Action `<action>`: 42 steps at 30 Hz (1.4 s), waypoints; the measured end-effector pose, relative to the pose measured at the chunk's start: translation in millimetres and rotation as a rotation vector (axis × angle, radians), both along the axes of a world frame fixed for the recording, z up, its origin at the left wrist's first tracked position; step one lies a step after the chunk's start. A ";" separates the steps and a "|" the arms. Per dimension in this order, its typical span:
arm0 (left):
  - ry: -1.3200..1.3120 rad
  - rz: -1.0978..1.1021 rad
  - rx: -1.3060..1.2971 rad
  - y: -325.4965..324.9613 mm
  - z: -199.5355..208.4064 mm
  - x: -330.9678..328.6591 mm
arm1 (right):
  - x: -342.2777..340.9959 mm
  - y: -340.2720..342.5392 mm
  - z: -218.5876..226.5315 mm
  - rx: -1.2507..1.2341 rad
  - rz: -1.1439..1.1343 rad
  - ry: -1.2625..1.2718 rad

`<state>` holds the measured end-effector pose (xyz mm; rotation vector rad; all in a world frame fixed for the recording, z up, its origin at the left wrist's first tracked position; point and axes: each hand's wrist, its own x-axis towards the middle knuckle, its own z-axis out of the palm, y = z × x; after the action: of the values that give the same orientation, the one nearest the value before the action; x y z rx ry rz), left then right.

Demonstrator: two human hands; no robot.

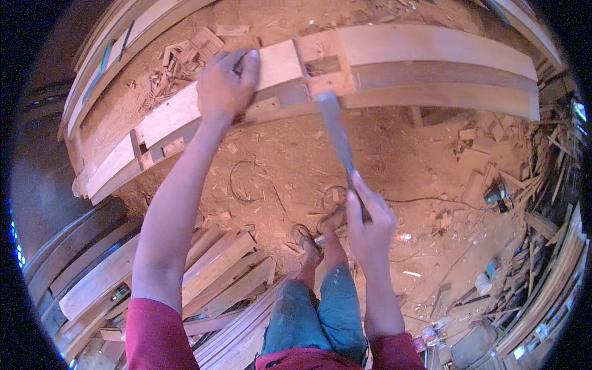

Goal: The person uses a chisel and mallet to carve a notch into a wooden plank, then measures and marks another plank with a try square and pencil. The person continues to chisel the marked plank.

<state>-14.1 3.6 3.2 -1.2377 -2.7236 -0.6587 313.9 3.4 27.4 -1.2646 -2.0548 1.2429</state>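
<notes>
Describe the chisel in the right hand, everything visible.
The chisel is a long, flat, grey metal blade, wider at its far end and narrowing toward the grip. It slants from the right hand up and to the left, its tip resting on the near edge of the long wooden beam, just below a rectangular notch cut into the top. The fingers wrap its lower end, hiding any handle. The left hand rests flat on the beam, apart from it.

We press our left hand (226,83) flat on the long wooden beam (394,68); our right hand (369,223) grips a chisel (336,126), blade tip at the beam's notch (324,65).
</notes>
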 end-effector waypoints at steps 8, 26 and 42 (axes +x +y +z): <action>-0.004 0.004 -0.056 9.2 5.3 7.3 | 14.0 -7.2 -14.9 0.084 0.007 0.050; -0.021 -1.146 -0.021 -9.1 71.2 122.4 | 41.9 27.9 59.6 -1.072 -0.031 0.440; -0.617 -1.610 -0.308 113.0 70.2 112.2 | -102.5 404.3 127.2 0.800 0.027 -0.685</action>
<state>98.1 116.6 73.4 -3.6851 -1.4311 -0.6847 211.3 407.7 154.6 -1.3211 -2.6028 -0.1224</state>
